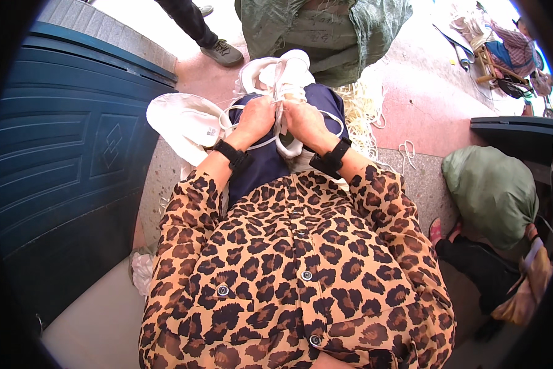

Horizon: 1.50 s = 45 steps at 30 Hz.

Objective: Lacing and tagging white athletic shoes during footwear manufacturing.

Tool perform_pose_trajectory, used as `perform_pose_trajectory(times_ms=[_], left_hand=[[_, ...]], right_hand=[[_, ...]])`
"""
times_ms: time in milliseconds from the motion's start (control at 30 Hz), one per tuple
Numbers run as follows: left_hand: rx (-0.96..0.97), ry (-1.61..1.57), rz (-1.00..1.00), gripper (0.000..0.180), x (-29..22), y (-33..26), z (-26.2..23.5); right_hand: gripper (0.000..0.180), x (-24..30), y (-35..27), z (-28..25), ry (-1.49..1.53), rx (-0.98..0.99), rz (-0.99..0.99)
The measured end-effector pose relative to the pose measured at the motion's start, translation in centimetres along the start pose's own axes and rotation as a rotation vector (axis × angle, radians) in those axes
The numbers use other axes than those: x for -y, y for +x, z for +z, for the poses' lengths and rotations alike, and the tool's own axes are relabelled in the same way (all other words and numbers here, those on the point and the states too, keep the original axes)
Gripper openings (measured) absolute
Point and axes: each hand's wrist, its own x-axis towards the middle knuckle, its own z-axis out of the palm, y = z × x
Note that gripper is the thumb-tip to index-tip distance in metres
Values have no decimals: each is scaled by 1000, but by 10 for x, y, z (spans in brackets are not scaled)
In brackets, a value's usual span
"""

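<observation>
A white shoe lies on my lap, its toe pointing away from me. Both my hands are at its lacing. My left hand pinches a white shoelace on the left side of the opening, and the lace loops below the wrist. On the opposite side my right hand is closed with its fingertips at the lacing, while another lace loop curves out past it. Exactly what the fingertips grip is partly hidden. Left of my knee sits a second white shoe, its opening facing up. A black band circles each wrist.
White laces lie heaped beside my right leg. A large green sack stands ahead. Dark blue panelled doors rise at left. Another person's shoe is near the sack. At right, a person is beside a full green sack; another sits farther off.
</observation>
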Motion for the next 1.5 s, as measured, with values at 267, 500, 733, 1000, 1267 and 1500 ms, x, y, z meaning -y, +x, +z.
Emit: perform_pose_trajectory(times_ms=[267,500,733,1000,1267,1500], left_hand=[[-150,9,19,17,-4,-7,0],[-199,-424,-268,18,-21,-14,-29],[84,-318,-267,20,-39,-2,-31],[121,-266,-179,23,-28,16,-40],[556,-634,5,33,-71,43,-58],[983,-600,244,35,-98,43,-69]], right_hand=[[10,-3,2,-8,-110,-47,-182],[12,-12,-16,-140,1381,440,-20],[14,23,-34,-181,1479,393,-320],[14,21,-35,-189,1472,284,-538],[14,30,-29,-200,1391,112,-725],[19,36,-19,-203,1631,342,-364]])
